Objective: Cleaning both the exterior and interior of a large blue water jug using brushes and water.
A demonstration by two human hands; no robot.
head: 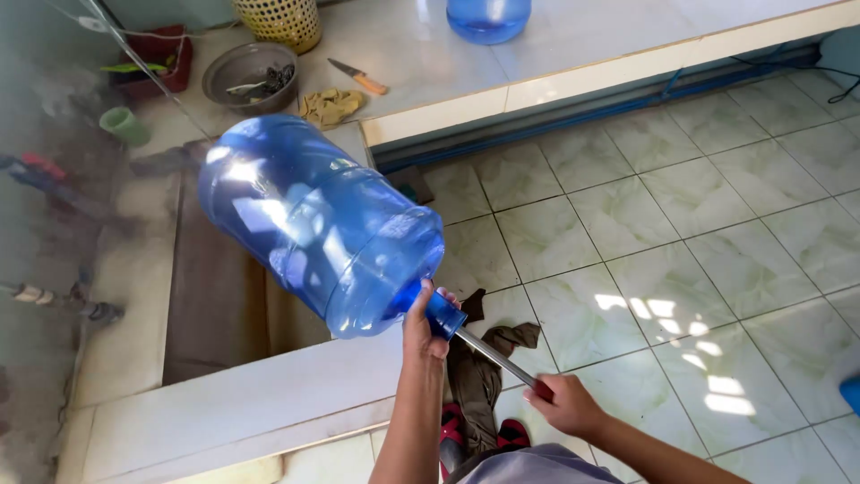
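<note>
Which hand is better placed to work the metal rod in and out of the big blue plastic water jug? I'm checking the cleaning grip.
Probably the right hand: it grips the metal rod's outer end. The left hand clasps the blue plastic water jug's neck, steadying it.

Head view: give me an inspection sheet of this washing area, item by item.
Surface: pale green tiled floor, with a raised tiled ledge and a low white wall around a sunken basin.
Job's things: large blue water jug, lying tilted, neck toward the person; metal rod goes into the neck.
Clutter: knife, metal bowl, yellowish rag, woven basket, green cup, second blue jug, brown cloth on the floor.
Hands: left hand grips the jug's neck; right hand grips the rod's red handle.
Cables: blue hose or cable along the ledge's base.
Surroundings: nothing seen of other people.
</note>
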